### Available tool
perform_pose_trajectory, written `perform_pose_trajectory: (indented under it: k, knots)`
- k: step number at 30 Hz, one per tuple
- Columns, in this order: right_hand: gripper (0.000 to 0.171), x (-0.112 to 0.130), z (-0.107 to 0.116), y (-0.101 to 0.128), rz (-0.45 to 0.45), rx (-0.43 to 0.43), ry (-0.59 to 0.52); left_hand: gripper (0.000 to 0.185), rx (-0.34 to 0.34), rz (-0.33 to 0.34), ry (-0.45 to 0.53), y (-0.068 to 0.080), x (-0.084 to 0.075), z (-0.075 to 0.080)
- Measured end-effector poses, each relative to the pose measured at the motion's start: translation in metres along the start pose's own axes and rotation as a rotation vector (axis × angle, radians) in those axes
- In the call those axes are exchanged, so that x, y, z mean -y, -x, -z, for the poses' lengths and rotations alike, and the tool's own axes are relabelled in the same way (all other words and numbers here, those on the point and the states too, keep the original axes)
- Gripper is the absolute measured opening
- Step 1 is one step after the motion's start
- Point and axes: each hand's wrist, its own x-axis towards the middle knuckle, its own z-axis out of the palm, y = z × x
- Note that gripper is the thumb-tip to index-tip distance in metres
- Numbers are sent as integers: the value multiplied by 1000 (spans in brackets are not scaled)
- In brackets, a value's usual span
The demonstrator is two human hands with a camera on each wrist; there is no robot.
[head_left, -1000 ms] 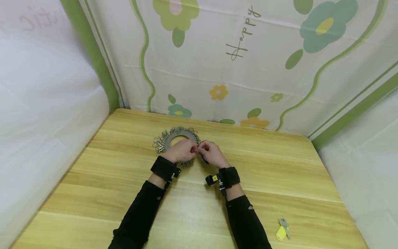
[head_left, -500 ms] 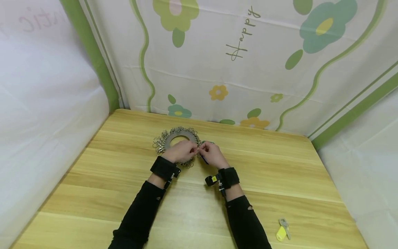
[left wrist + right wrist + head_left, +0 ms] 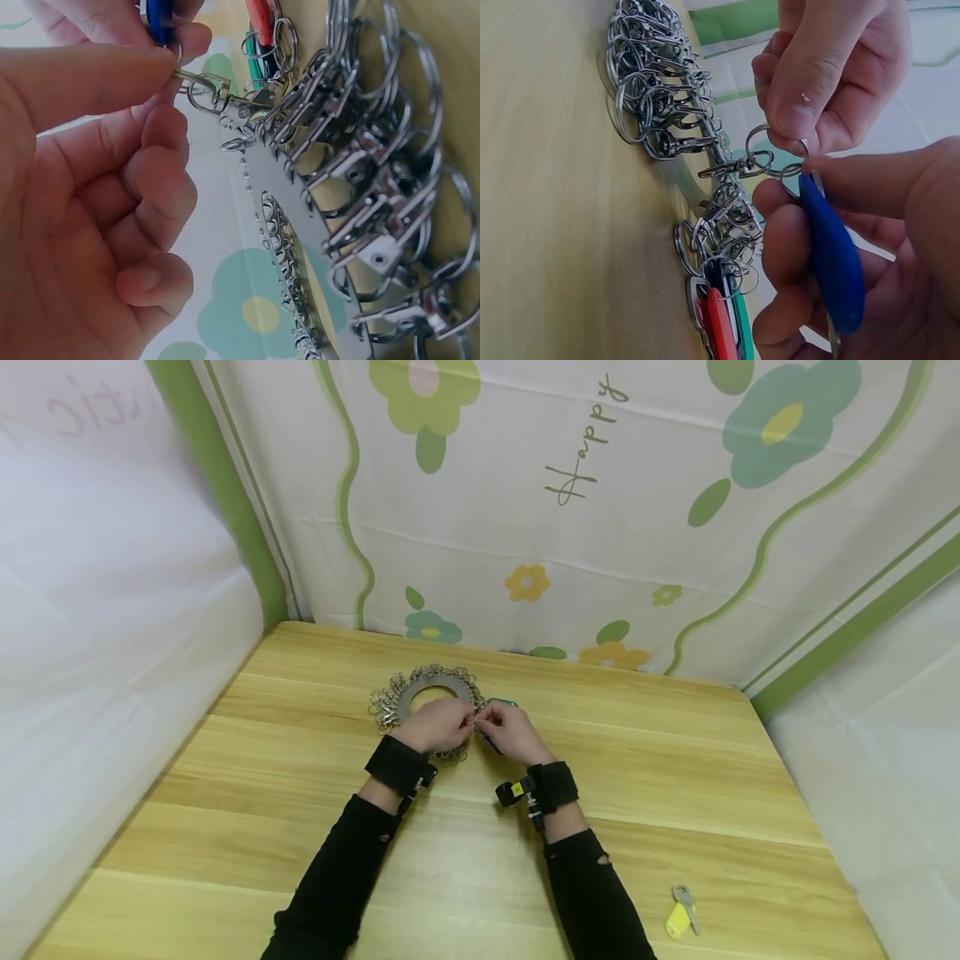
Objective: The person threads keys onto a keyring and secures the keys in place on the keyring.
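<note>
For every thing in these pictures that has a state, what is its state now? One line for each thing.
Left hand: pinches a clip ring.
Right hand: holds the blue tag.
Clip: hangs on the disc, closed.
Disc: flat on the table, its rim full of clips.
Red tag and green tag: clipped on the disc.
Yellow tag: lies apart, untouched.

The head view looks forward and down from above the person's forearms, taking in the whole wooden table (image 3: 675,793), with the metal ring disc (image 3: 420,693) toward 12 o'clock. The left wrist view sits very close behind the left hand (image 3: 90,202), facing the disc's clips (image 3: 360,187) at 3 o'clock. The right wrist view, equally near, looks past the right hand (image 3: 855,247) toward the same clips at 10 o'clock. All three share the meeting fingertips, though the head view probably shows them too small to read.
</note>
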Motion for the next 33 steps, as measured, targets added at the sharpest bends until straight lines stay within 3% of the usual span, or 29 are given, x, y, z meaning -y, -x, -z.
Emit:
perform_pose_trajectory:
  k: [4, 8, 14, 22, 33]
  knots:
    - [10, 1, 1, 0, 5, -9, -17, 24, -28, 20, 2, -2, -1, 0]
    - [11, 1, 1, -1, -8, -31, -44, 12, -50, 31, 17, -3, -1, -1]
    - [11, 1, 0, -1, -36, -40, -56, 11, -46, -32, 21, -2, 3, -1]
    - [11, 1, 0, 0, -51, -60, -26, 11, -73, -78, -50, 1, 6, 3]
    - [9, 2, -1, -1, -29, -37, 13, 14, -82, -78, -89, 2, 3, 3]
